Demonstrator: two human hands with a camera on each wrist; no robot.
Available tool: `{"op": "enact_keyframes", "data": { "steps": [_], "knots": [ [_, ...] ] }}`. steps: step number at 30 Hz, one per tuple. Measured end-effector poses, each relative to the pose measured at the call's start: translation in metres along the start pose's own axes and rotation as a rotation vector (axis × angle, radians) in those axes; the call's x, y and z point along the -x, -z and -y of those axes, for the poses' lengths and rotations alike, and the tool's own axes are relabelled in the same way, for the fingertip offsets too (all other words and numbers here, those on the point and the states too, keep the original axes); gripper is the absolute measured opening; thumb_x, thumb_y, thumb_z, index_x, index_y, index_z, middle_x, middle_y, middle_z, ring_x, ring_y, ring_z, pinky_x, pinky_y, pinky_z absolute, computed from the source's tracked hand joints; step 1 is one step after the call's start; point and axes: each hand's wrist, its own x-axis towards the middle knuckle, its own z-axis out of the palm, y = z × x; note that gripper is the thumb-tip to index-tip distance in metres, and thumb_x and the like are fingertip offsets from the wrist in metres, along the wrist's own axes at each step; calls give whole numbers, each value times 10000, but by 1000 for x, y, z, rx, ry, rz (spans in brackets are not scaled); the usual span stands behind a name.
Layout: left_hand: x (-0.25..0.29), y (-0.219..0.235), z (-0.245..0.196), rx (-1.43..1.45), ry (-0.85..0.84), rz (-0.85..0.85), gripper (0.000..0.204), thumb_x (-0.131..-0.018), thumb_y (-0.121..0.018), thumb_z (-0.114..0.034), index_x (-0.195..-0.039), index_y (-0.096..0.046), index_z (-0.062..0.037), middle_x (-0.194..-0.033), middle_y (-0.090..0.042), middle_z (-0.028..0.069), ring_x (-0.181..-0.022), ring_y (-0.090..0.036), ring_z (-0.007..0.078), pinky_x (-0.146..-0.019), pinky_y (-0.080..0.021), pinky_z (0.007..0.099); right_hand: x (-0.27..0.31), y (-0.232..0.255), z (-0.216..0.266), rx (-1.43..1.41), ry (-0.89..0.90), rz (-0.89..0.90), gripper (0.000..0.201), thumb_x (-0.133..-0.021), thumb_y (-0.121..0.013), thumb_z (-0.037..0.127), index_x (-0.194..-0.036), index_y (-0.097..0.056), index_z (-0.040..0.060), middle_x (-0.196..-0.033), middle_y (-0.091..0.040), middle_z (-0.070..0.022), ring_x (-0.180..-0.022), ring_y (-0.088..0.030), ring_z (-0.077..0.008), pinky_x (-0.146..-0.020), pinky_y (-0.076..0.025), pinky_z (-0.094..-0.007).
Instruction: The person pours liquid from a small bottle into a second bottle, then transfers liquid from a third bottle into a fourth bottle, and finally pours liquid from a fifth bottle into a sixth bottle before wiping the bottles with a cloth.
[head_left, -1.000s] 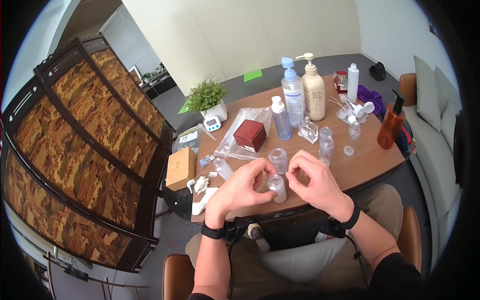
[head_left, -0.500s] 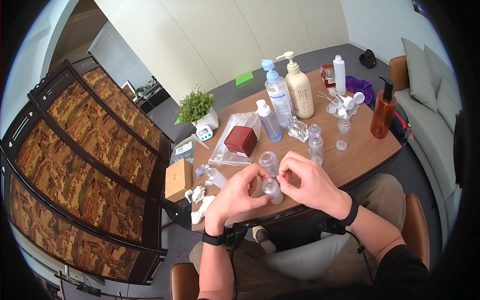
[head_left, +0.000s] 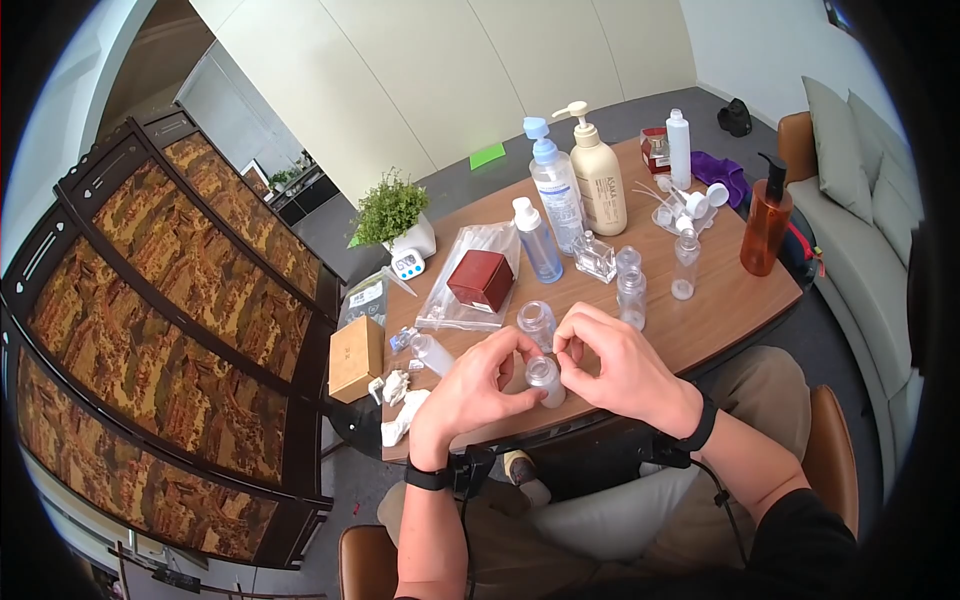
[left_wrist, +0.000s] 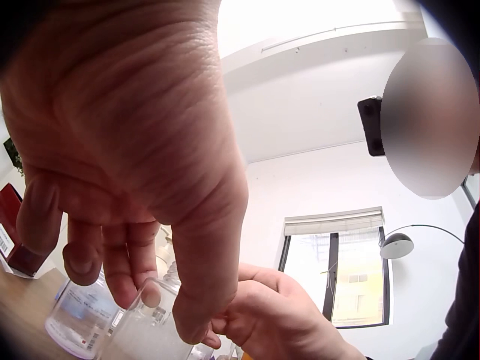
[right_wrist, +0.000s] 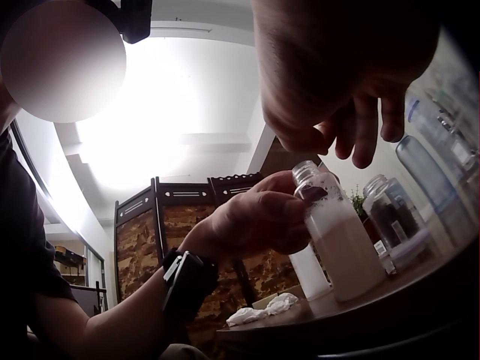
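Note:
A small clear bottle without a cap stands upright near the table's front edge. My left hand holds it by the upper part between thumb and fingers. In the right wrist view the bottle has cloudy whitish contents and foam near its neck, and the left hand grips it there. My right hand is beside the bottle's mouth with curled fingers, thumb and index fingertips close together; nothing can be made out between them. A wider clear jar stands just behind the bottle.
The wooden table also bears clear bottles, tall pump bottles, an amber bottle, a red box on a plastic bag, a cardboard box, crumpled tissues and a potted plant.
The right hand has come closer to the bottle's mouth than a second ago. The left hand keeps its hold. The head view has shifted; the last half second shows almost no movement.

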Motion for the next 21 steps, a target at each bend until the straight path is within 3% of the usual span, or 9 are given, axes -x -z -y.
{"op": "enact_keyframes", "data": {
  "steps": [8, 10, 14, 17, 21],
  "knots": [
    [1, -2, 2, 39, -17, -10, 458, -808, -904, -144, -1208, -697, -62, -865, -560, 9, -742, -516, 120, -652, -456, 310, -4, 2, 12, 28, -10, -22, 184, -932, -734, -3, -1086, -634, 15, -1076, -650, -115, -796, -733, -237, -722, -564, -403],
    [1, -1, 2, 34, -37, -2, 467, -811, -902, -145, -1222, -695, -67, -874, -556, 14, -745, -514, 120, -665, -462, 317, -9, 6, 20, 85, -68, 16, 204, -925, -723, -11, -1112, -645, 18, -1099, -656, -116, -829, -738, -264, -740, -568, -419],
    [3, -4, 7, 58, -89, -42, 480, -808, -908, -149, -1231, -694, -72, -876, -553, 18, -747, -512, 122, -676, -462, 322, -22, 7, 32, 139, 21, 23, 229, -921, -711, -17, -1139, -654, 22, -1094, -662, -119, -854, -732, -302, -757, -570, -439],
    [4, -4, 7, 48, -107, -48, 488, -813, -913, -165, -1235, -690, -63, -878, -566, 32, -754, -526, 148, -693, -472, 337, -26, 5, 38, 132, 24, 74, 225, -915, -702, -20, -1131, -658, 22, -1069, -667, -122, -876, -730, -332, -778, -572, -459],
    [4, -3, 8, 46, -107, -56, 477, -825, -913, -181, -1218, -680, -42, -875, -589, 57, -764, -551, 202, -722, -496, 375, -18, 3, 37, 120, 3, 72, 198, -937, -667, -44, -1126, -667, 12, -1044, -671, -122, -791, -700, -295, -707, -554, -414]
  ]
}}
